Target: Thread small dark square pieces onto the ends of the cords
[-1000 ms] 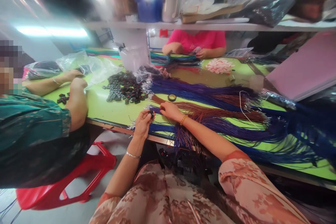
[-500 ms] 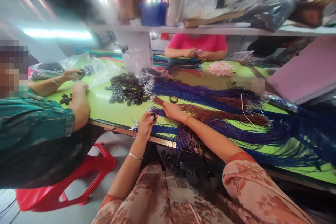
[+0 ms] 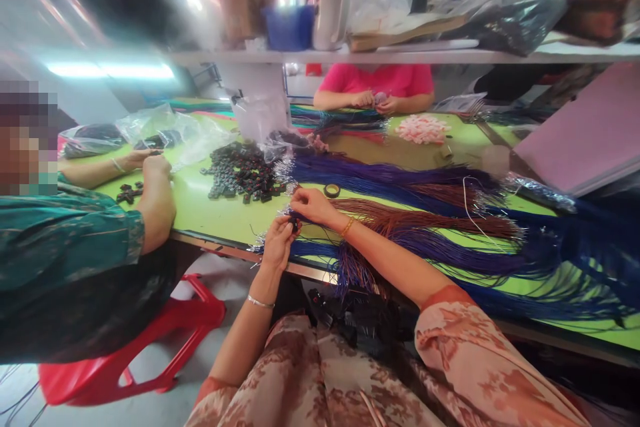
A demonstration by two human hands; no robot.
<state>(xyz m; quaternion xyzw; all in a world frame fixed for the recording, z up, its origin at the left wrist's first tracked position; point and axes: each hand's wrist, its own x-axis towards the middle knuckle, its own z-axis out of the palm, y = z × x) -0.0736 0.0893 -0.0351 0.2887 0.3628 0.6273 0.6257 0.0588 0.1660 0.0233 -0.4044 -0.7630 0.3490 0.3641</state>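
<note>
My left hand (image 3: 278, 240) pinches a small black connector (image 3: 294, 223) near the table's front edge. Just above and to the right, my right hand (image 3: 315, 205) has its fingers bent together at the metal-tipped ends of the wires; what lies between them is too small to make out. Brown wires (image 3: 390, 213) and blue wires (image 3: 435, 248) stretch off to the right across the green table (image 3: 200, 210). A roll of tape (image 3: 331, 191) lies just behind my right hand. Black connectors (image 3: 245, 170) form a pile at the back left.
A person in a green top (image 3: 65, 233) works at the left beside a red stool (image 3: 185, 333). Another person in a pink top (image 3: 340, 83) sits across the table. Pale pink parts (image 3: 423, 128) lie in front of them. A loaded shelf (image 3: 300, 57) spans above; black parts (image 3: 365, 317) rest in my lap.
My right hand has moved left, closer to the wire tips and above the connector. My left hand has hardly moved. The person at the left has lowered a hand.
</note>
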